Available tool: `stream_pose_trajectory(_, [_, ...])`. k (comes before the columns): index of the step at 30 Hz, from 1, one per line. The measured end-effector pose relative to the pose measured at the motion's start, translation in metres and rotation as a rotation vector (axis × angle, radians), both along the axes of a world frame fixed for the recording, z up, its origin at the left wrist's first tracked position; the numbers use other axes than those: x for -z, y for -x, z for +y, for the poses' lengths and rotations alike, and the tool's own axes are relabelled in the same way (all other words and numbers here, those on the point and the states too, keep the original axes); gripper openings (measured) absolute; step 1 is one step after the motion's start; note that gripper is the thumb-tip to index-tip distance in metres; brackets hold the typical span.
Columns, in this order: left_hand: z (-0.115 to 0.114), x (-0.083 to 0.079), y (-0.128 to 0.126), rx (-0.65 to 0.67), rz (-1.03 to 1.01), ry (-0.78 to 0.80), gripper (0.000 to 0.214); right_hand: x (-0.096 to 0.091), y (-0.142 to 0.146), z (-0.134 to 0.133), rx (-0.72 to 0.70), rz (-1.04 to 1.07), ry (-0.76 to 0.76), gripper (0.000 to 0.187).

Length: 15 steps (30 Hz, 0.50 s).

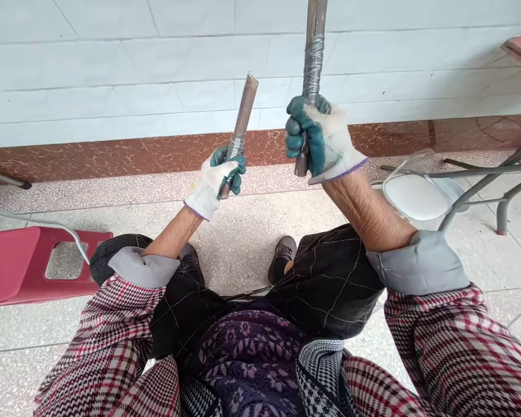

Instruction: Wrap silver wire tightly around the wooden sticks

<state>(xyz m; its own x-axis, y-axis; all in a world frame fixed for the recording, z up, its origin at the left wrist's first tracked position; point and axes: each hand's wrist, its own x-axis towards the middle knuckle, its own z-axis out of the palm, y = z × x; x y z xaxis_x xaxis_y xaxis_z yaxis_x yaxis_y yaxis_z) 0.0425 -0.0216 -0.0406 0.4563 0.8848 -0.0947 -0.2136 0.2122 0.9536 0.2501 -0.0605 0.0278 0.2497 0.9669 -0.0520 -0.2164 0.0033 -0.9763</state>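
My left hand (219,176), in a white and green work glove, is closed round a short rusty metal rod (244,110) that has thin wire wound about its lower part. My right hand (315,142), gloved the same way, grips a longer metal rod (313,58) near its lower end; a band of wound wire sits just above the fist, and the rod runs up out of the picture. Both rods stand nearly upright, side by side and apart, in front of a white tiled wall. I am seated, with my knees and shoes below the hands.
A red plastic stool (24,263) with a metal leg across it lies at the left. A white bucket (414,194) stands at the right, beside grey metal table legs (481,185). A thin dark rod lies on the tiled floor (243,231) between my feet.
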Motion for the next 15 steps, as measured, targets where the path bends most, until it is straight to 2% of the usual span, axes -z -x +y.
stream_pose_trajectory(3, [0.003,-0.005,0.007,0.021,-0.105,-0.058,0.018,-0.005,0.01,-0.01,0.004,-0.006,-0.015,0.046])
stream_pose_trajectory(6, [0.002,-0.006,0.014,0.14,-0.198,-0.054,0.021,-0.009,0.015,-0.014,0.024,-0.049,0.007,0.042])
stream_pose_trajectory(9, [-0.004,-0.01,0.018,0.193,-0.167,-0.055,0.028,-0.015,0.02,-0.02,0.025,-0.194,0.024,0.039])
stream_pose_trajectory(15, [-0.003,-0.01,0.014,-0.074,0.091,-0.204,0.033,-0.032,0.039,-0.044,0.101,-0.327,-0.097,0.032])
